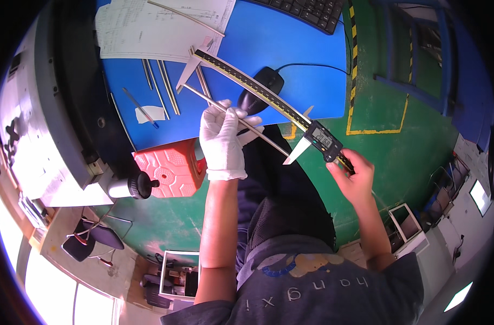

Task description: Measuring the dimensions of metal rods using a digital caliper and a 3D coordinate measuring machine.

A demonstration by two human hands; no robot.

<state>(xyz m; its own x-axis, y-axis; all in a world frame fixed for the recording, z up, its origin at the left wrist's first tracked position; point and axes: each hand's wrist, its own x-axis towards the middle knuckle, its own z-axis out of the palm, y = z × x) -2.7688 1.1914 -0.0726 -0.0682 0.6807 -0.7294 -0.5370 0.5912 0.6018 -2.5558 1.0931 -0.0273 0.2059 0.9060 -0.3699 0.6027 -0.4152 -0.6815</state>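
Note:
My left hand (pixel 223 138), in a white glove, pinches a thin metal rod (pixel 267 142) near its middle. My right hand (pixel 356 181) is bare and grips the sliding-head end of a long digital caliper (pixel 247 81). The caliper slants above the blue table, its display (pixel 324 140) lit. The rod lies along the beam between the two jaws: its far end meets the fixed jaw (pixel 188 73), its near end the sliding jaw (pixel 298 152). Whether both ends press tight, I cannot tell.
Several metal rods (pixel 163 86) lie on the blue table (pixel 312 76), with printed drawing sheets (pixel 149 32) behind. A black mouse (pixel 270 80) sits under the caliper; a keyboard (pixel 312 12) is at the back. A pen (pixel 140 107) lies left. Below stands a red stool (pixel 168 172).

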